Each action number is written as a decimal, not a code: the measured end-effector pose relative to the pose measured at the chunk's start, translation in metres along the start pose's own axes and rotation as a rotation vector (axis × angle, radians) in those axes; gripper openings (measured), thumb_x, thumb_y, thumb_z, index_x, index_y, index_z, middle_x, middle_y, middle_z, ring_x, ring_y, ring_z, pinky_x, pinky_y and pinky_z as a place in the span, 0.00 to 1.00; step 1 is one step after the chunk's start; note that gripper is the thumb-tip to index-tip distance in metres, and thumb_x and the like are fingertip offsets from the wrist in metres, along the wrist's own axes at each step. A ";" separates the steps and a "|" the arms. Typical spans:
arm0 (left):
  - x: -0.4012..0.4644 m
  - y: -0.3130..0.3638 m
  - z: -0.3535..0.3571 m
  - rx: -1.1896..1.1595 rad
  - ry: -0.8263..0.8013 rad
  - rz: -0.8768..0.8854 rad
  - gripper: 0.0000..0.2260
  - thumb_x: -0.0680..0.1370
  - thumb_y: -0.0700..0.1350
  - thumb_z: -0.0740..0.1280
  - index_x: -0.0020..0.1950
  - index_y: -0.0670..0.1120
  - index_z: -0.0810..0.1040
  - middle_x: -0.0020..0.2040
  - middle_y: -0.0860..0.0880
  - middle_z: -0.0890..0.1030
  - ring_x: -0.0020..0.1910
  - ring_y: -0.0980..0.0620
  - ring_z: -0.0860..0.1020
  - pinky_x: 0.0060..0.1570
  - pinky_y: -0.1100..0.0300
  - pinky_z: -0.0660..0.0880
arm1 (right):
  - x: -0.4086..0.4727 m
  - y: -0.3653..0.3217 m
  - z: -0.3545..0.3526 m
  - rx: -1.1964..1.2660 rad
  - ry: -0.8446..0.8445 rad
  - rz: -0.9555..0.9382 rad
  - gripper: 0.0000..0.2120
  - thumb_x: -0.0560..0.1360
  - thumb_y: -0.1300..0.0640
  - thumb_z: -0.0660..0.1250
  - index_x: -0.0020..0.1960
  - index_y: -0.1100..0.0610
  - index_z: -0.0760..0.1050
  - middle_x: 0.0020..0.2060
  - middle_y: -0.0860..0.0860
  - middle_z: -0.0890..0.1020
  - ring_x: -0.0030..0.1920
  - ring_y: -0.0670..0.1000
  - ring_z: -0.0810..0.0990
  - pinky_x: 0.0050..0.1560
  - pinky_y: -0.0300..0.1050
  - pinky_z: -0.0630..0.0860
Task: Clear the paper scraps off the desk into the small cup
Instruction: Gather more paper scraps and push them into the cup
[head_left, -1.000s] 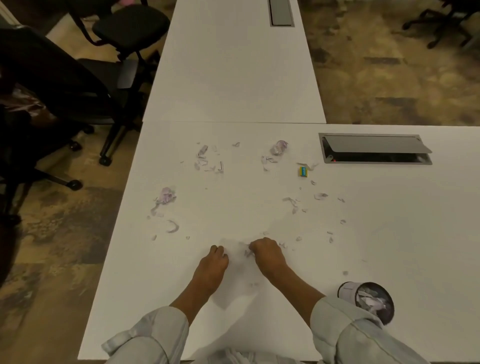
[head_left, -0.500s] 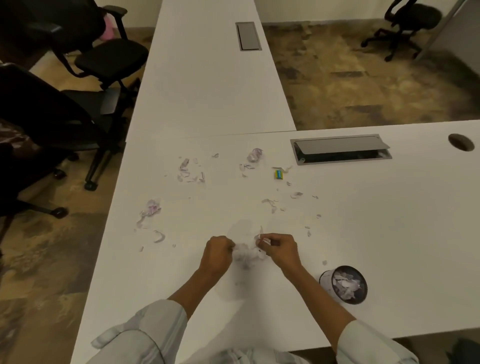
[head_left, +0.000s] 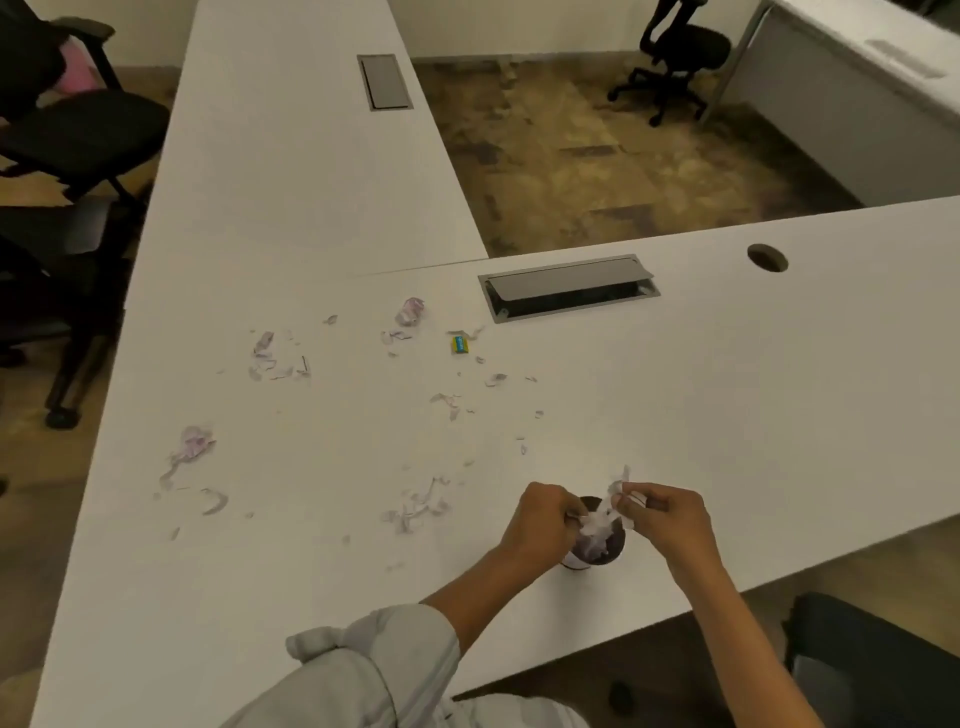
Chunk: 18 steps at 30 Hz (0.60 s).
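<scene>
Both my hands hover over the small dark cup (head_left: 613, 552) near the desk's front edge. My left hand (head_left: 545, 522) and my right hand (head_left: 665, 514) each pinch a bunch of pale paper scraps (head_left: 602, 519) that hangs into the cup's mouth. The cup is partly hidden behind my left hand. More scraps lie on the white desk (head_left: 727, 395): a small heap (head_left: 415, 506) left of the cup, a crumpled piece (head_left: 193, 441) far left, another crumpled ball (head_left: 410, 310) at the back, and several tiny bits between them.
A small yellow-and-blue eraser-like block (head_left: 459, 344) lies among the scraps. A grey cable hatch (head_left: 569, 287) is set in the desk behind, and a round cable hole (head_left: 767, 257) to its right. Black office chairs (head_left: 78, 135) stand at the left.
My hands have lifted a bunch of scraps from the desk in front of me and carried it right, over the cup. A few scraps stay where the bunch was gathered.
</scene>
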<state>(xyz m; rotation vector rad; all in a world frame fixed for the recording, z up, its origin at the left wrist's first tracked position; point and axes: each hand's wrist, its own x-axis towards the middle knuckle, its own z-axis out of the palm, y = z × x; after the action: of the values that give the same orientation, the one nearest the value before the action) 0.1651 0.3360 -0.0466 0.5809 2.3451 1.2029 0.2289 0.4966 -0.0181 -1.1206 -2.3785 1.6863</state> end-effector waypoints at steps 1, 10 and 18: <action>0.003 0.003 0.007 0.020 -0.027 -0.005 0.09 0.74 0.35 0.67 0.53 0.40 0.83 0.50 0.41 0.84 0.48 0.46 0.81 0.53 0.61 0.76 | 0.000 0.002 -0.006 0.011 0.008 0.005 0.08 0.68 0.57 0.76 0.47 0.54 0.84 0.40 0.48 0.86 0.41 0.46 0.84 0.42 0.40 0.80; 0.018 0.006 0.024 0.333 -0.256 0.117 0.17 0.73 0.46 0.70 0.61 0.45 0.76 0.53 0.44 0.81 0.49 0.45 0.78 0.48 0.55 0.74 | -0.001 0.020 -0.025 -0.075 0.025 0.009 0.07 0.68 0.56 0.76 0.46 0.53 0.85 0.39 0.47 0.86 0.41 0.46 0.84 0.48 0.47 0.82; 0.014 -0.007 0.004 0.215 -0.223 0.263 0.34 0.69 0.57 0.71 0.70 0.47 0.64 0.58 0.48 0.80 0.53 0.49 0.79 0.51 0.53 0.78 | -0.002 0.011 -0.012 -0.251 -0.022 -0.063 0.03 0.68 0.57 0.76 0.42 0.51 0.84 0.35 0.43 0.83 0.37 0.42 0.82 0.39 0.35 0.76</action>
<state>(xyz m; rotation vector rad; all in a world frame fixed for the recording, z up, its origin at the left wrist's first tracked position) 0.1553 0.3425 -0.0575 1.0681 2.2703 0.9381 0.2411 0.5071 -0.0214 -1.0459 -2.6668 1.4182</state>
